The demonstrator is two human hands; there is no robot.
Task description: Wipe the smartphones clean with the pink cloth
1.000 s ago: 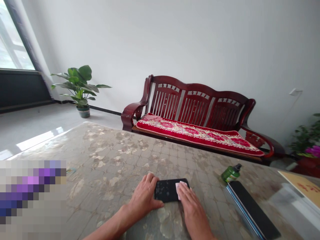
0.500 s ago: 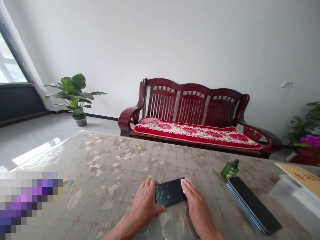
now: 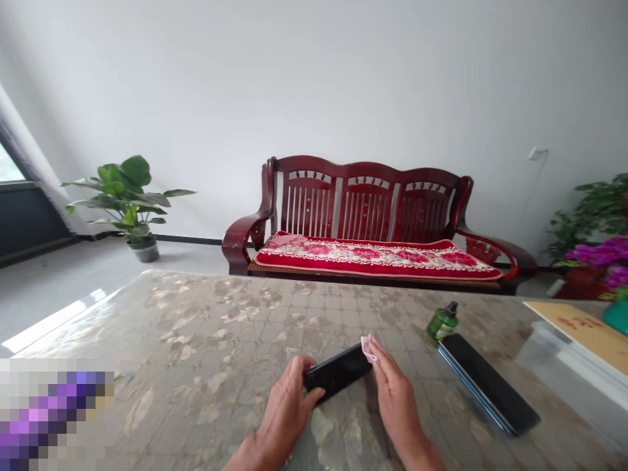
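A black smartphone (image 3: 339,374) is tilted up over the patterned tabletop, its dark screen facing me. My left hand (image 3: 289,400) grips its left end, thumb along the near edge and fingers behind. At the phone's right end, my right hand (image 3: 396,390) holds a small pale pink cloth (image 3: 367,350) under its fingertips, against the far right corner. The fingers of this hand lie close together. Off to the right lies a stack of phones (image 3: 488,383), a black screen on top and bluish edges below. A green spray bottle (image 3: 442,321) stands just behind that stack.
The table (image 3: 206,340) has a glossy floral cover. At its right are a clear plastic box (image 3: 554,366) and a tan board (image 3: 579,327) with red characters. Beyond stands a red wooden bench (image 3: 367,203); potted plants (image 3: 132,196) flank it. A blurred purple patch (image 3: 49,412) fills the lower left.
The phone has been tilted up from near the tabletop, and its screen looks darker, without the pale spots. My right hand has turned more on its side with the cloth. The view has shifted slightly.
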